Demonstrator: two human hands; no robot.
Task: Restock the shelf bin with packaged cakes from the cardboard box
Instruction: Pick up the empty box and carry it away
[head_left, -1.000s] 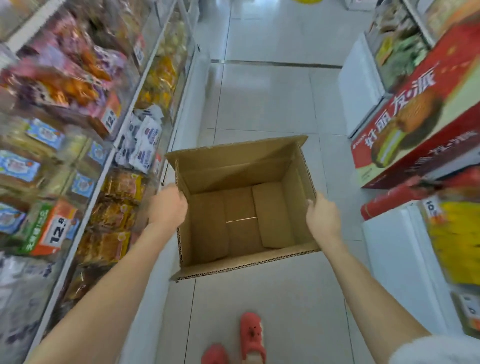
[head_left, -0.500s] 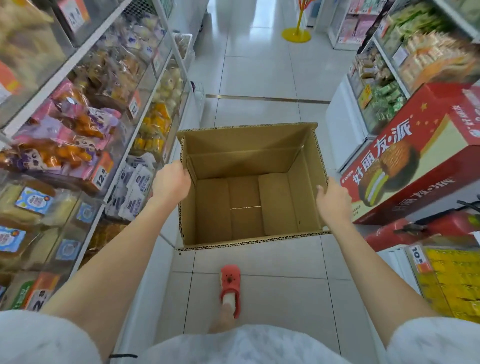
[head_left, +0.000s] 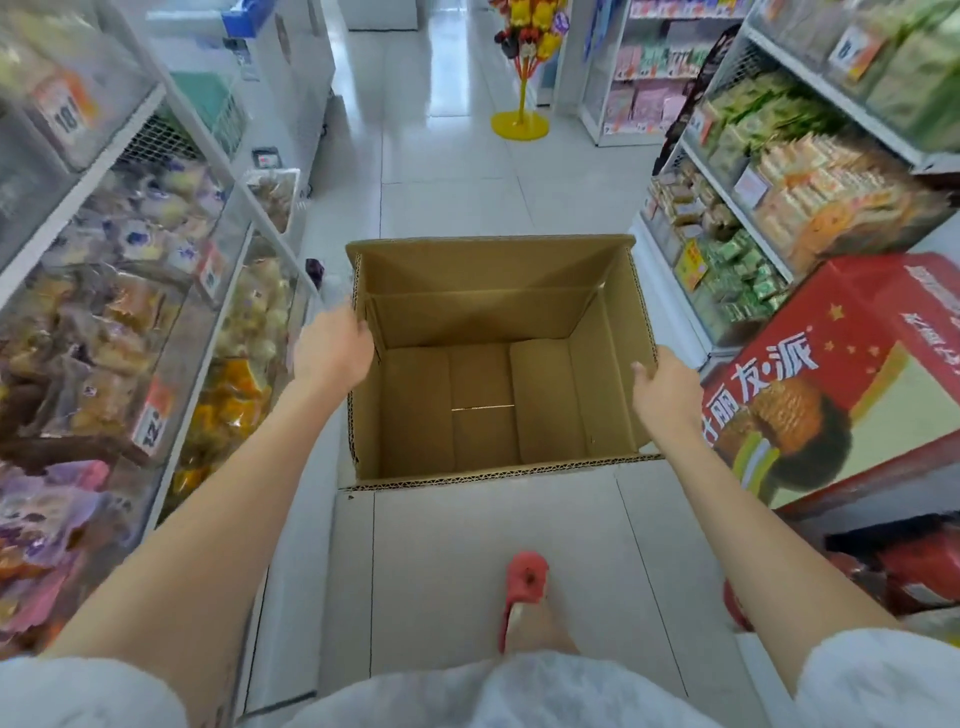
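I hold an open cardboard box (head_left: 483, 322) in front of me above the aisle floor; only its bare brown bottom shows inside. My left hand (head_left: 332, 349) grips its left wall near the top edge. On the opposite side my right hand (head_left: 667, 391) grips the right wall, thumb over the rim. Clear shelf bins (head_left: 171, 332) filled with packaged cakes and breads line the left side, with orange price tags on their fronts.
A large red pie carton (head_left: 852, 384) juts out at the right, below shelves of green and orange snack packs (head_left: 779, 192). A yellow-based display stand (head_left: 521, 122) stands far down the white tiled aisle. My red slipper (head_left: 524, 579) is on the floor below the box.
The view has lifted and moved forward along the aisle, showing more of the far shelves. The box stays held in both hands, now sitting more level in front of me.
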